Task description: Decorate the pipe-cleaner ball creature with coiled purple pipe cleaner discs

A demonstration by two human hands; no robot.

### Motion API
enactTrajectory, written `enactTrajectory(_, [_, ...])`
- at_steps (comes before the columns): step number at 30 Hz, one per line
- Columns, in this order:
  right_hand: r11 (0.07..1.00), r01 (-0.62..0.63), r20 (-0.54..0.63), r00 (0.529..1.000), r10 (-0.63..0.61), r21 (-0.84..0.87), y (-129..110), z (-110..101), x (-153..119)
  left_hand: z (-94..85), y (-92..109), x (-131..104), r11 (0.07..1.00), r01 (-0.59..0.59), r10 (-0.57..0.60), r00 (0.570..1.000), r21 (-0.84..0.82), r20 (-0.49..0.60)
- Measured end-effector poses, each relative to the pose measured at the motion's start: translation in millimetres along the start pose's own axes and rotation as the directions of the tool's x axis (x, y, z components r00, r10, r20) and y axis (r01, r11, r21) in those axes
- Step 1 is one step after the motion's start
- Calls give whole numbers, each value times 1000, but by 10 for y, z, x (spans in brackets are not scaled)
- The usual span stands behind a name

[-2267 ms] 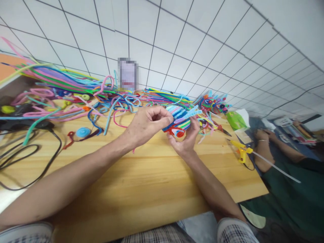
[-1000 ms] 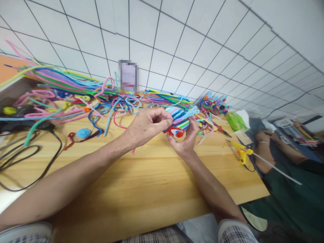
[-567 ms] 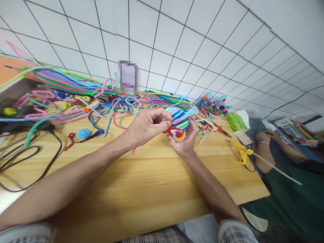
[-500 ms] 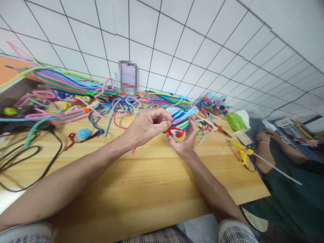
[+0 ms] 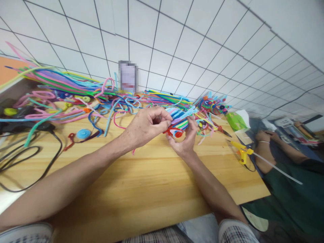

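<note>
Above the wooden table, a striped pipe-cleaner figure [image 5: 180, 118] in blue, purple, yellow and red is held between my two hands. A red coil sits at its lower end, and a light blue piece sticks out at its upper right. My right hand [image 5: 186, 138] cups it from below and from the right, fingers wrapped round it. At its left side my left hand [image 5: 150, 125] is closed in a pinch, thumb against forefinger, on the figure's red edge. The left fingertips hide exactly what they pinch.
Loose pipe cleaners [image 5: 76, 84] heap along the wall. A finished-looking pipe-cleaner figure [image 5: 214, 104] stands at the back right. Nearer lie a yellow glue gun [image 5: 243, 153], pliers [image 5: 224, 132], a blue disc [image 5: 83, 134] and a black cable [image 5: 57, 148]. Another person's arms [image 5: 268, 148] are at the right.
Almost nothing differs. Both hands keep their hold on the figure, with only a very slight shift of the fingers and the figure.
</note>
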State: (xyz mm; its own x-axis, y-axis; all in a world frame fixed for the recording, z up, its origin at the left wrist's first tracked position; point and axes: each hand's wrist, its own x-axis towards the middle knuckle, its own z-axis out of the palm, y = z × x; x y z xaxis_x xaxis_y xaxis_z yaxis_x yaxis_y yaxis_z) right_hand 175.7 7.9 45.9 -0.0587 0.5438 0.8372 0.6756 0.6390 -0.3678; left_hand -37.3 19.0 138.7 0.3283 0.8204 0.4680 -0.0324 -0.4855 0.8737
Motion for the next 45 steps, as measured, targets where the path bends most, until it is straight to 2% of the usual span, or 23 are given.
enactTrajectory(27, [1000,-10,16,1000,10,28,0,-13,-9,-22,20,13,993,-15,14,1000,119,13])
enactTrajectory(40, [999,-17,19,1000,16,33,-3,-11,-14,0,21,25,1000,2,-1,1000,16,-20])
enactTrajectory(45, [1000,-16,27,1000,16,17,0,-11,-12,-4,47,20,1000,2,-3,1000,20,15])
